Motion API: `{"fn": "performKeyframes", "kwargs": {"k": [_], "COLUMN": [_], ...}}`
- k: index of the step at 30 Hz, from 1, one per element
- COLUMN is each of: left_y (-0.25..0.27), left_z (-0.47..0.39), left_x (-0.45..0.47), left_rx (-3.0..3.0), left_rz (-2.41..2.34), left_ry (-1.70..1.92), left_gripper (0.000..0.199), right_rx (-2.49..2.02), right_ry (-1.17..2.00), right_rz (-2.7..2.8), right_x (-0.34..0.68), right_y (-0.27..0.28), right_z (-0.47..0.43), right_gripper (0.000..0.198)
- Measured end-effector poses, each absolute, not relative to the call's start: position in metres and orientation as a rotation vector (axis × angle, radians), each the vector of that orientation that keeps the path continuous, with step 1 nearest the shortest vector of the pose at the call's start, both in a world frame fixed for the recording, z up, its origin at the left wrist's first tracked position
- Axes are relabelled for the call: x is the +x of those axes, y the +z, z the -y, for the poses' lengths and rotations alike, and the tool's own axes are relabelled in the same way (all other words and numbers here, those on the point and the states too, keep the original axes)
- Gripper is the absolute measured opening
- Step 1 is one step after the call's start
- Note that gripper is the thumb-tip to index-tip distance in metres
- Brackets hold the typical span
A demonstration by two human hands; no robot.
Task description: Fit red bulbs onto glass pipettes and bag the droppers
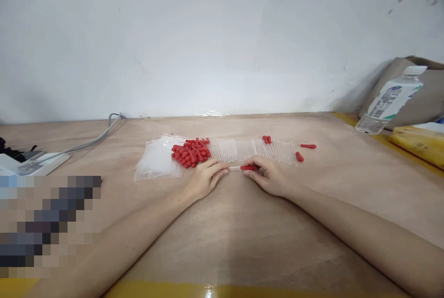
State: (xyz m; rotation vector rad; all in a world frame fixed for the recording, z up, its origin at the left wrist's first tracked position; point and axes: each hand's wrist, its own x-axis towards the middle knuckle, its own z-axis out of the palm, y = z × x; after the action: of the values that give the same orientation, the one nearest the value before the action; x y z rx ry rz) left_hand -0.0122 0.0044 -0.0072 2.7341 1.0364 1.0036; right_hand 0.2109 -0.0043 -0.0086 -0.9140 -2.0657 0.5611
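1. Between the two hands, low over the wooden table (236, 247): one clear tube (235, 168) and one red bulb (247, 167), end to end, long axis running left to right, nearly level. Whether the tube sits inside the bulb's neck, too small to tell.
2. Left hand (207, 177): fingertips pinched narrow on the tube's left end; nearer to the bulb pile.
3. Right hand (266, 176): thumb and fingers closed about the bulb, its neck directed at the left hand.
4. Bulb pile (190, 153), just beyond the left hand: matt red, rubbery-looking, round-headed with slim necks, heaped.
5. Tube row (222, 150), beyond both hands: slender, transparent, laid side by side, pointing away from the person.
6. Loose bulbs, two, right of the row: one slim (308, 146), one stubbier (299, 157).
7. Bags (156, 159), left of the pile: thin, translucent film, overlapping flat.
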Motion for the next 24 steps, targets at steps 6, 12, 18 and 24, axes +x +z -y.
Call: {"fn": "performKeyframes", "kwargs": {"k": [6, 12, 18, 24], "left_y": [-0.0073, -0.0092, -0.0067, -0.0056], "left_z": [-0.0040, -0.0028, -0.0008, -0.0004], "left_x": [-0.0116, -0.0103, -0.0103, -0.0092], "left_rx": [2.781, 2.807, 2.837, 2.894], "left_rz": [-0.953, -0.871, -0.900, -0.941], "left_ry": [1.020, 1.027, 0.994, 0.961], "left_gripper": [0.022, 0.021, 0.022, 0.023], "right_rx": [-0.863, -0.858, -0.829, -0.805], "right_ry": [0.566, 0.544, 0.488, 0.362], "right_rz": [2.077, 2.076, 2.117, 2.167], "right_x": [0.2112, 0.2134, 0.2141, 0.2129], "right_y": [-0.0125, -0.0165, -0.0171, -0.0162], "right_z": [-0.0004, -0.0013, 0.0002, 0.0010], "right_gripper": [0.015, 0.014, 0.013, 0.012]}}
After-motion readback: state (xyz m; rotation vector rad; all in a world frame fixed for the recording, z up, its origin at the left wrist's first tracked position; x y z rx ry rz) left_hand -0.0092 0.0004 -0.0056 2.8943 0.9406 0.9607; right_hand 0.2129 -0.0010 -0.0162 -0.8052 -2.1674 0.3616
